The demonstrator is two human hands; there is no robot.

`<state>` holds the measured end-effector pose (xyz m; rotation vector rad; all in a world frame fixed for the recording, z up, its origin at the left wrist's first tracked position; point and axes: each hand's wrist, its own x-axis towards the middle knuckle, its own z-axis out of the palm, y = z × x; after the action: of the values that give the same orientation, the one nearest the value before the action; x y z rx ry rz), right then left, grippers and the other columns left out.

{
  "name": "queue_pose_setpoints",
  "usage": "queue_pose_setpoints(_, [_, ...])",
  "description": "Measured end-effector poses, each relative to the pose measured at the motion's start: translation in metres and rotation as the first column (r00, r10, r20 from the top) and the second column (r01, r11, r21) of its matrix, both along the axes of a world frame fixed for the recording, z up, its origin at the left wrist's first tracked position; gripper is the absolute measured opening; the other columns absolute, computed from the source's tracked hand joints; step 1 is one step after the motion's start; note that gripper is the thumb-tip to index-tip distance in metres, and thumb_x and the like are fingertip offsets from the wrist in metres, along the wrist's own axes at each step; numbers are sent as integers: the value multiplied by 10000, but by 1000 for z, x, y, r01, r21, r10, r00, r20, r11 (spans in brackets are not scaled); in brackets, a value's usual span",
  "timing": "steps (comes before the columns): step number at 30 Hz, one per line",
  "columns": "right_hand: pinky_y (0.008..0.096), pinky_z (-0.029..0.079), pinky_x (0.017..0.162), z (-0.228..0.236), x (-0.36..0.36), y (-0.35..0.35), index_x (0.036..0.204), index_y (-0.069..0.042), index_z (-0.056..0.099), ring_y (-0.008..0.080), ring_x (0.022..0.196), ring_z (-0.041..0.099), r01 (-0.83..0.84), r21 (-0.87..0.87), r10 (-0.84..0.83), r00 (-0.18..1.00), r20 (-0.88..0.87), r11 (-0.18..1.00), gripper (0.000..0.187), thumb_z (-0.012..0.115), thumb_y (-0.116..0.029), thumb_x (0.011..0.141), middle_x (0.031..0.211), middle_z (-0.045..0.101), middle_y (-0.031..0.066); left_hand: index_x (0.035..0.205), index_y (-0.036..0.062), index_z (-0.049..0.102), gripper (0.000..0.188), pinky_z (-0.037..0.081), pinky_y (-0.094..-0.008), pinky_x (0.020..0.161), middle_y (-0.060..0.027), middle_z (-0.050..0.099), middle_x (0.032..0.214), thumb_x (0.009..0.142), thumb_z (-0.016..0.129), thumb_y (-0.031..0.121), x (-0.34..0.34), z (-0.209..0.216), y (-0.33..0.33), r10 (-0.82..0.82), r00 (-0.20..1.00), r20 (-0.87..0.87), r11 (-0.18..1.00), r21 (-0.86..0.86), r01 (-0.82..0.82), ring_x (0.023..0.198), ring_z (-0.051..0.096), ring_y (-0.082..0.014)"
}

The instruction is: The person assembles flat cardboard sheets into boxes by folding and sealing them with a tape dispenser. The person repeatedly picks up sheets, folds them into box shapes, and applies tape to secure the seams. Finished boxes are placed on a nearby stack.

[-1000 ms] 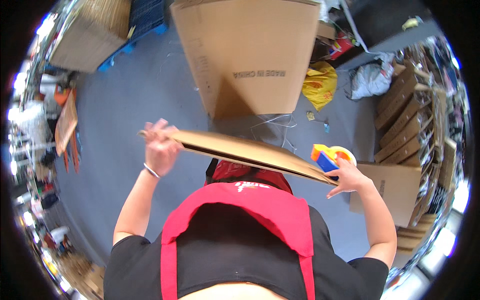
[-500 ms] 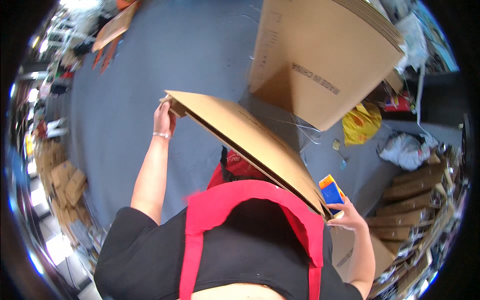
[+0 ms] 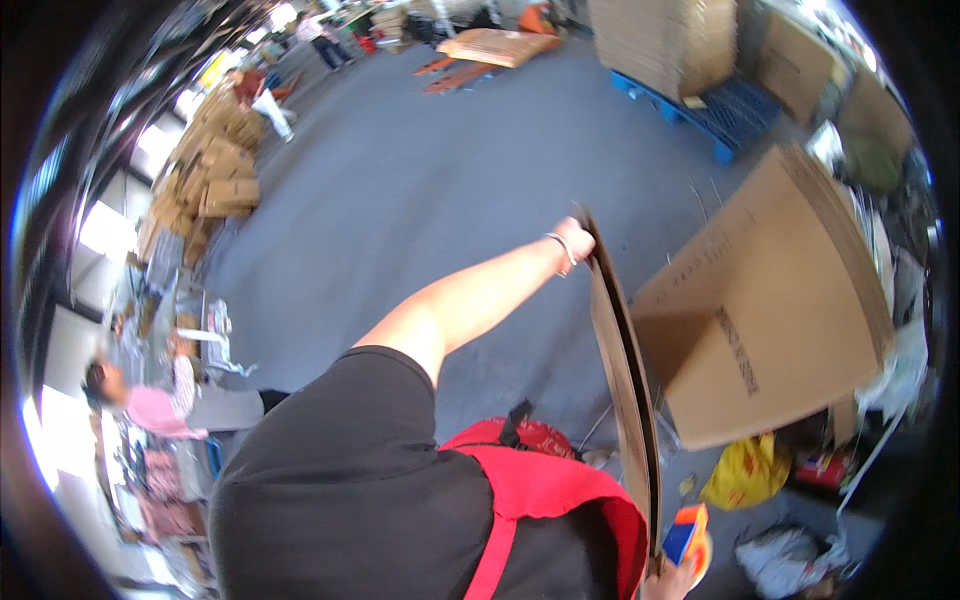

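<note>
A flattened cardboard box (image 3: 622, 375) stands on edge in front of me, its open slit facing up. My left hand (image 3: 577, 240) is closed round its far end, the arm stretched out. My right hand (image 3: 672, 578) is closed at the near end, by the lower rim of the view. A blue and orange tool with a round part, seemingly a tape dispenser (image 3: 690, 540), sits against the right hand's fingers; the hand's grip on it is partly hidden. A stack of flat cardboard boxes (image 3: 750, 330) leans just right of the held one.
Yellow bag (image 3: 748, 470) and grey plastic bag (image 3: 790, 560) lie on the floor at right. A blue pallet (image 3: 735, 115) with boxes stands far right, an orange pallet jack (image 3: 460, 78) far back. At left, a person in pink (image 3: 160, 405) works near piled cartons (image 3: 225, 175).
My view has swung left, showing more floor, the pallet and people. The flat box has turned from slanting across me to pointing ahead, both hands still on it.
</note>
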<state>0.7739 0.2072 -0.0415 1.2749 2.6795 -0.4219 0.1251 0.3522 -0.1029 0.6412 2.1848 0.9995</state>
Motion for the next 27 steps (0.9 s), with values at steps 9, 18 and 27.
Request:
queue_pose_setpoints(9, [391,565,725,14,-87,-101,1530,-59,446,318,863,670,447,-808,-905,356,-231,383,666,731,-156,935,1205,671,132,1216,-32,675,440,552,-446,928,-236,730,1147,782,637,32,-37,61,-113,-838,521,-162,544,-189,817,1083,688,-379])
queue_pose_setpoints(18, [374,559,719,-33,-145,-102,1547,-80,422,289,848,657,224,-739,-694,586,-419,636,690,732,-151,935,1198,666,119,1484,-85,430,795,475,-521,1087,-352,495,1445,831,707,275,206,-85,-201,-985,-50,-167,50,-545,837,1323,526,-494])
queue_pose_setpoints(27, [358,553,714,-57,-113,-88,1563,-101,399,260,834,644,8,-694,-532,650,-543,719,714,733,-147,934,1192,661,105,1482,-46,526,1155,254,-547,1244,-318,416,1586,826,482,905,232,18,-339,-983,55,173,-70,-641,764,1544,231,-501])
